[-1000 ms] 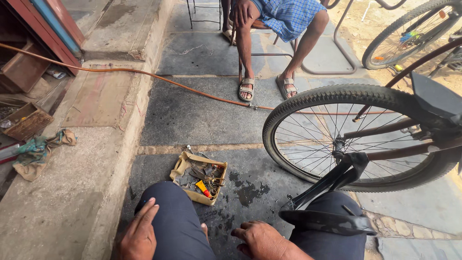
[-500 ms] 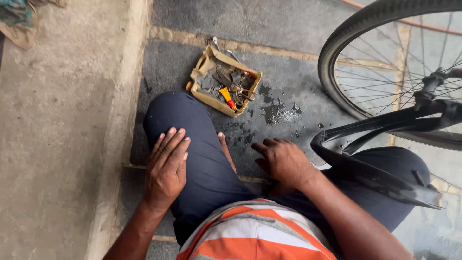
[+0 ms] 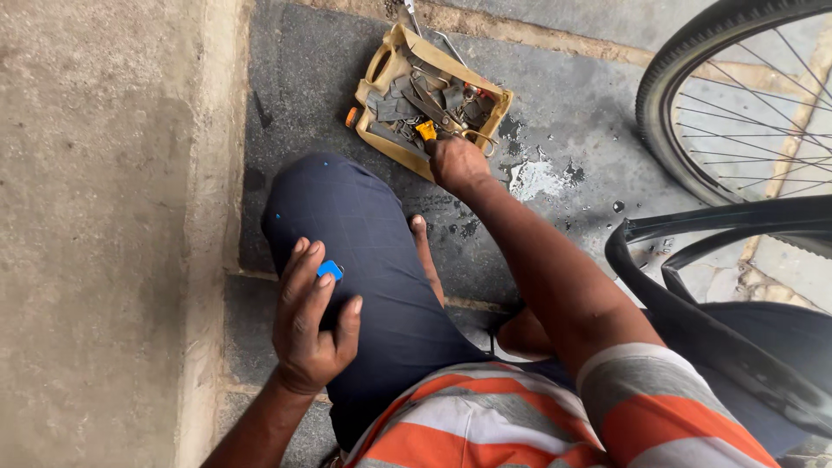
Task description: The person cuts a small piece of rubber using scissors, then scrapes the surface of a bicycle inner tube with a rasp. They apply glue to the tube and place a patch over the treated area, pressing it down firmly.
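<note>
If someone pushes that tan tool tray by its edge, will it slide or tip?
The tan tray looks shallow and packed with metal tools, so it is probably heavy and more apt to slide than tip. The wet patch beside it might ease sliding. The right hand rests at its edge.

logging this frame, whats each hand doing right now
left hand: holds a small blue piece in its fingertips
right hand: reaching into the tool tray; grip cannot be told

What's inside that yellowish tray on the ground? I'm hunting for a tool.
The tray holds a jumble of dark metal tools and a small yellow piece. The right hand reaches in, covering the near corner, so what lies under it cannot be seen.
</note>
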